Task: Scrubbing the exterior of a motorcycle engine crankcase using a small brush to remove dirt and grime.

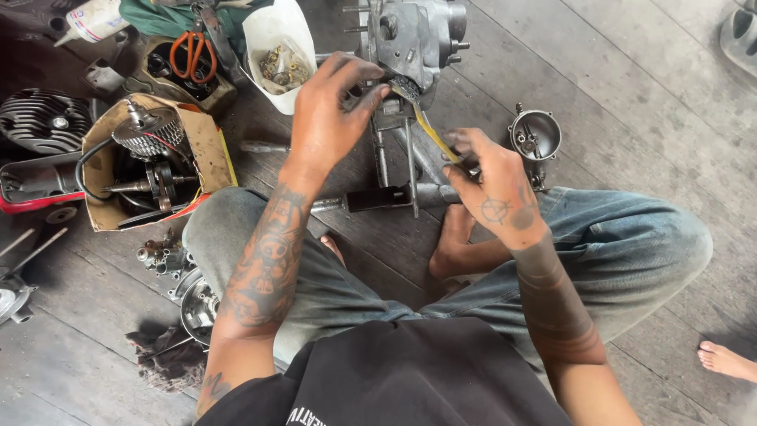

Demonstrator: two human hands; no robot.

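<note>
Head view: left hand (pixel 327 118) fingers are pinching a yellow strip (pixel 432 132) against the grey engine case (pixel 414 35) on the floor; right hand (pixel 497 185) fingers are gripping its lower end. Nearby, a white tub (pixel 272 31) is holding brass fittings (pixel 285 67), a cardboard box (pixel 206 142) a crankshaft (pixel 150 185).

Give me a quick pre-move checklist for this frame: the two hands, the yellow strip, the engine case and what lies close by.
1. Left hand on the work: ok, its fingers press at the toothed part under the engine case.
2. Right hand grip: ok, it pinches the lower end of the yellow strip.
3. Strip run: ok, it stretches from the case down to the right hand.
4. Strip seated on the teeth: cannot tell, the left fingers cover that spot.
5. Carburettor body apart from the right hand: ok, it lies just beyond it on the wooden floor.
6. Bare feet under the work: not ok, they lie directly below the hands.
</note>
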